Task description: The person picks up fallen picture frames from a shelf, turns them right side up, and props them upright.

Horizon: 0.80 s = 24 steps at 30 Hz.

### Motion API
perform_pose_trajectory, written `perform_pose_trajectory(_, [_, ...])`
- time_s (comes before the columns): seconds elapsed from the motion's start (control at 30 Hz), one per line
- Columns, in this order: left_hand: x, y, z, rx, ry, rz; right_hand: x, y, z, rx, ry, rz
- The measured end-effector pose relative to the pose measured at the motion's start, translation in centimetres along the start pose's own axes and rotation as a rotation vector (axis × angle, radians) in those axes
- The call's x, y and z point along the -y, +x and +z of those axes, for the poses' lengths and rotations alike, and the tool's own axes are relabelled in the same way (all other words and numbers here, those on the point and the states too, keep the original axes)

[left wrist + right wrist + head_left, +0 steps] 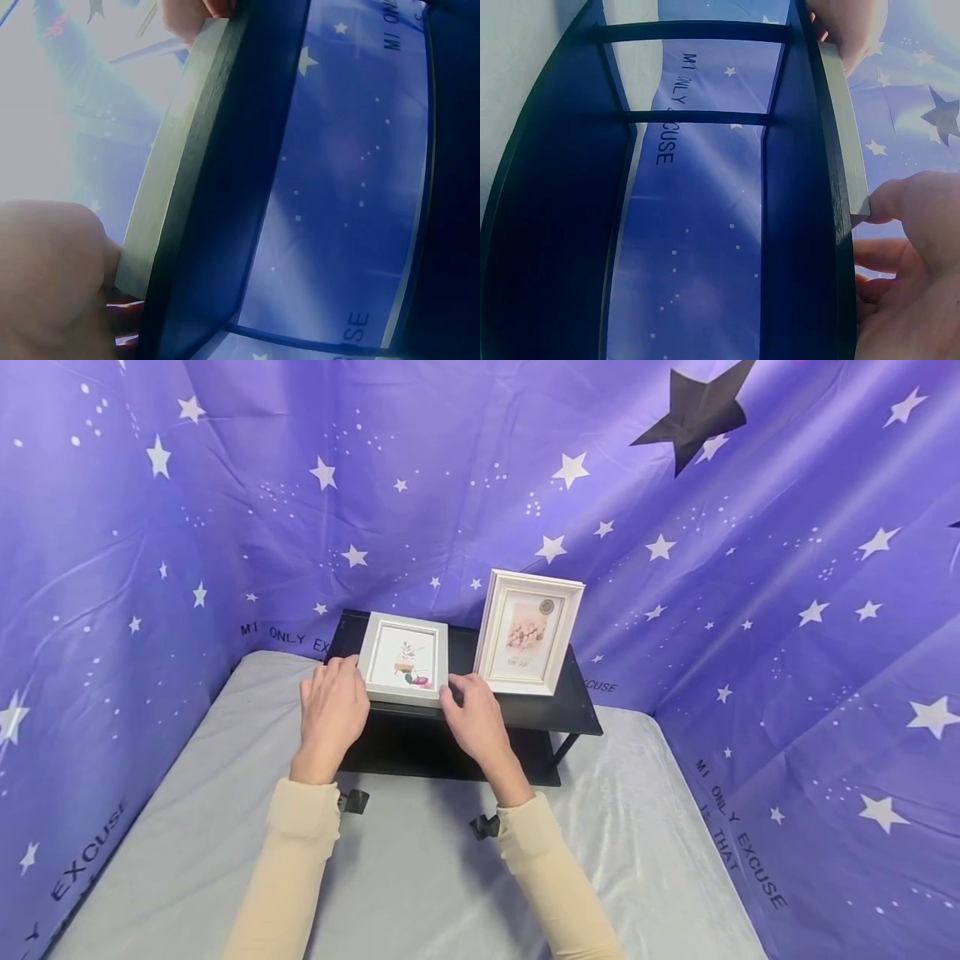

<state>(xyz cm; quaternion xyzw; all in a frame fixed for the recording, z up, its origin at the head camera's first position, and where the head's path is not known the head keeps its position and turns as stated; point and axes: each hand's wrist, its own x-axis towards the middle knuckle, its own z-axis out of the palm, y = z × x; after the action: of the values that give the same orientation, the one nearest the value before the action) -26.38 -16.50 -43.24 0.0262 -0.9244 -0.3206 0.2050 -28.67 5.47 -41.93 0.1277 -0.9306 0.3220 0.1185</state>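
Note:
A silver-grey picture frame (408, 656) lies flat, picture side up, on the left part of a black two-tier stand (543, 714). My left hand (335, 706) grips its left side near the front corner. On the opposite side, my right hand (476, 714) holds the right front corner with thumb and fingers. Seen from the right wrist, the thumb (889, 202) presses the frame's end, and the other fingers curl beside the stand's top. The left wrist view shows the frame's front edge (169, 172) running along the stand's front edge, a hand at either end.
A white picture frame (528, 635) with a pink flower print stands upright on the right of the stand, close to my right hand. The stand rests on a light grey cloth surface (637, 827). Purple star-printed curtains (465, 460) hang behind and on both sides.

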Motion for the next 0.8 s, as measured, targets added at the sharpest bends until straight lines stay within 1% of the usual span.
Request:
perform_pose_trajectory(0.37, [-0.43, -0.02, -0.24, -0.012, -0.063, -0.036, 0.02, -0.27, 0.15, 0.005, 0.036, 0.049])
perform_pose_trajectory(0.63, [-0.59, -0.15, 0.11, -0.105, -0.120, -0.043, 0.00, -0.59, 0.25, -0.018, 0.048, 0.046])
perform_pose_trajectory(0.8, [-0.66, 0.09, 0.14, -0.113, -0.182, -0.050, -0.06, -0.60, 0.30, -0.045, 0.069, 0.041])
